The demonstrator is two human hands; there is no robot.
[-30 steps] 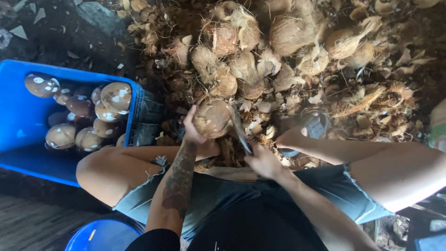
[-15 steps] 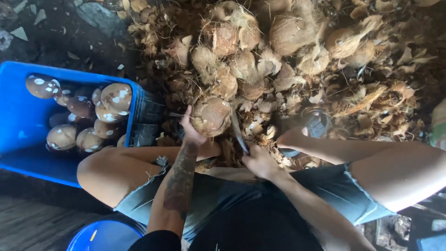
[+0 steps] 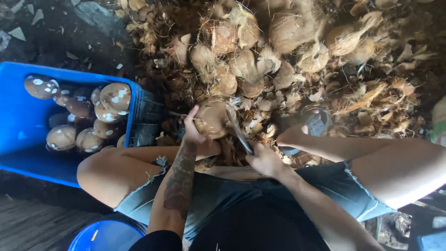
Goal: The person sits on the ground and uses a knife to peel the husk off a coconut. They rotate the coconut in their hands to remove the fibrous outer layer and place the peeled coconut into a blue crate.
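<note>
My left hand (image 3: 193,134) grips a brown, partly husked coconut (image 3: 213,118) held just past my knees. My right hand (image 3: 264,160) is closed on the handle of a knife (image 3: 239,132); its blade lies against the right side of that coconut. I sit with bare knees apart, in grey denim shorts. A big heap of husky coconuts (image 3: 260,51) and torn fibre lies right behind the held coconut.
A blue plastic crate (image 3: 28,116) at my left holds several peeled brown coconuts with white patches (image 3: 114,95). A blue round bucket (image 3: 107,234) sits at the bottom left. Loose husk scraps (image 3: 367,95) cover the dark ground on the right.
The held coconut has turned slightly in my left hand and the knife blade has shifted along its right side. The crate and the heap have stayed put.
</note>
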